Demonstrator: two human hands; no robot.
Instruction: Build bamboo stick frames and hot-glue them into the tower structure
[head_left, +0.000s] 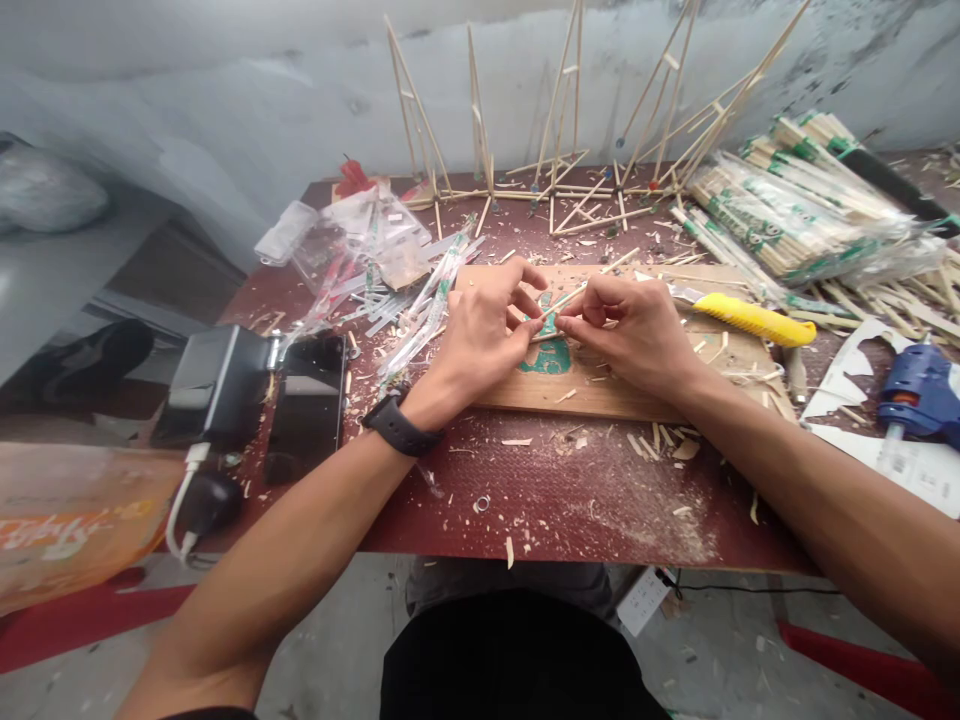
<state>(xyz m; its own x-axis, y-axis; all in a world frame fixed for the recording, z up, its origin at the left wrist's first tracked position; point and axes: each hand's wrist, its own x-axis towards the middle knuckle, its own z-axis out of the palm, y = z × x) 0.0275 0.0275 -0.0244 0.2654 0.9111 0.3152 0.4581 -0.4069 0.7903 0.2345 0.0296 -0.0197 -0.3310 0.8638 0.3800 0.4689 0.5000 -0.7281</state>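
My left hand (495,318) and my right hand (626,325) meet over a wooden board (600,400) with a green patch on it. Between them runs a thin wooden stick (566,300), slanting up to the right past my right hand. The left thumb and fingertips pinch its lower end. My right thumb and index finger are closed close to the same end, the other fingers curled. Another short stick (545,337) lies under the fingertips. Just right of my right hand, a yellow utility knife (757,318) rests on the board's edge.
Stick frames (555,185) stand along the wall. Bundled chopsticks (795,215) in plastic lie at the back right, a blue glue gun (919,385) at the right edge. Plastic wrappers (420,300) and a black device (217,385) are on the left. Wood shavings litter the red table (450,510).
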